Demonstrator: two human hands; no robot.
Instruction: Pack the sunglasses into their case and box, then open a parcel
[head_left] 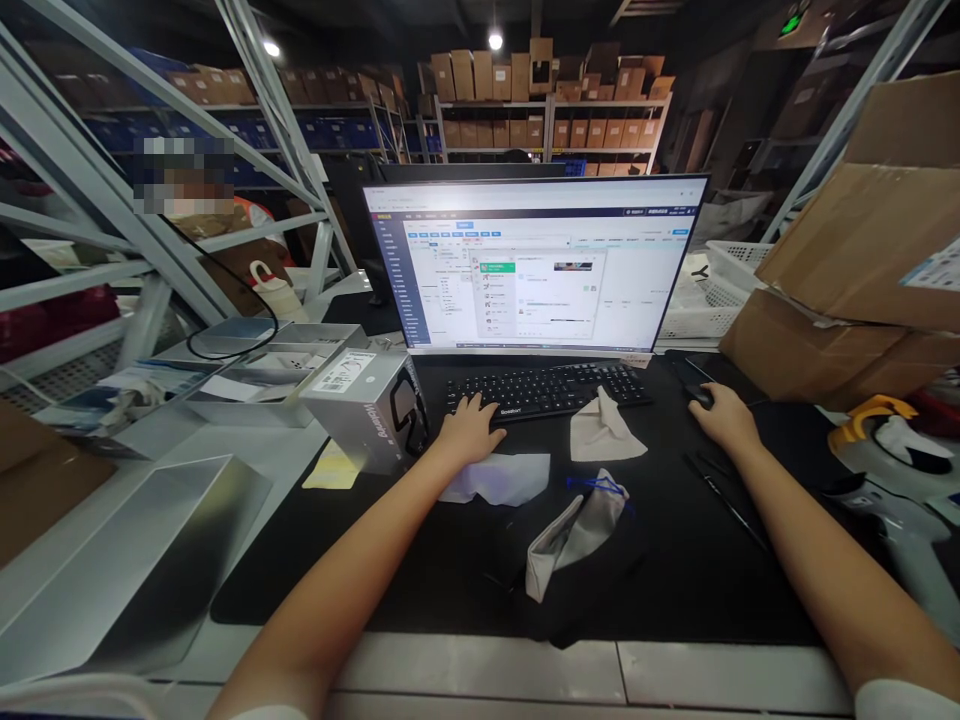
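Observation:
My left hand (471,432) rests at the left end of the black keyboard (540,392), fingers spread over its keys. My right hand (726,418) is wrapped over a black computer mouse (700,394) on the dark mat. Behind the keyboard stands a lit monitor (525,270) with a chat window over a web page. Just left of my left hand is a grey printed box (367,410). A pale sheet (502,480) lies below that hand. A white cloth (606,432) touches the keyboard's front edge, and a grey drawstring pouch (574,535) with a blue cord lies nearer to me.
An open silver box (127,570) stands on the left, with a yellow note (331,468) beside the printed box. At the right are a yellow-and-white scanner (892,450), a pen (727,505) and cardboard boxes (862,220). Another person (225,240) is beyond the metal frame.

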